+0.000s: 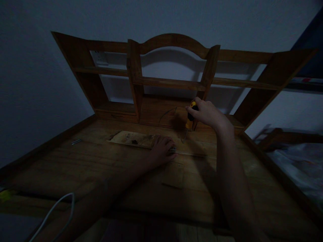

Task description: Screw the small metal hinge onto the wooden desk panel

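My right hand (207, 112) grips a screwdriver (188, 124) by its yellow and black handle. Its thin shaft slants down, with the tip just above or at the desktop; which of the two I cannot tell. My left hand (163, 149) rests low on the desk, over the right end of a narrow wooden board (137, 138) with a dark patch on it. Between the thumb and forefinger of that hand shows a small metal piece (173, 148), mostly covered. Just in front lies a small square of thin wood (173, 174).
A wooden shelf unit (170, 82) stands along the back of the desk (101, 168) against the wall. Small metal rods (76, 142) lie at the left. A white cable (72, 201) loops at lower left. Clear plastic (295, 164) is at the right. The light is dim.
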{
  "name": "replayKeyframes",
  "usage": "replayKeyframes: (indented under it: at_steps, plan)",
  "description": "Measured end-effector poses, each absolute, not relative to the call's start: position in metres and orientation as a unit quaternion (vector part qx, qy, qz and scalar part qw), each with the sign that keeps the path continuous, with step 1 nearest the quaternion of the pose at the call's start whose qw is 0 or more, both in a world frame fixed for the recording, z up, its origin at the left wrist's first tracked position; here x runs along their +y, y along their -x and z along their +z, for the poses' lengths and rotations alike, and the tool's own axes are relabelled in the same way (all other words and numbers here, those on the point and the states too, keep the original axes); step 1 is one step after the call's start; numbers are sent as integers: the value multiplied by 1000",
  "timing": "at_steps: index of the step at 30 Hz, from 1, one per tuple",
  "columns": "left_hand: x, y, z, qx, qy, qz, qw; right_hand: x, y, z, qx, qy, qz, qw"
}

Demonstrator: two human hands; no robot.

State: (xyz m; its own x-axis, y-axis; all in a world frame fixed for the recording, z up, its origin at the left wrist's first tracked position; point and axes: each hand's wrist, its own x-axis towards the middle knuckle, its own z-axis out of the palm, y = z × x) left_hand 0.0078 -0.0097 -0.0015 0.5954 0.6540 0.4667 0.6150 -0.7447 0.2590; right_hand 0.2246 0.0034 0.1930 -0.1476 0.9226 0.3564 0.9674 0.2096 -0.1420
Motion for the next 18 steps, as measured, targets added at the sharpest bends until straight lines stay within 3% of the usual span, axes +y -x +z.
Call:
replayKeyframes:
  at_steps: [18]
  plan:
    - [-10, -6, -3, 360, -889, 281, 37, 2, -225, 194, -754, 627, -55, 185]
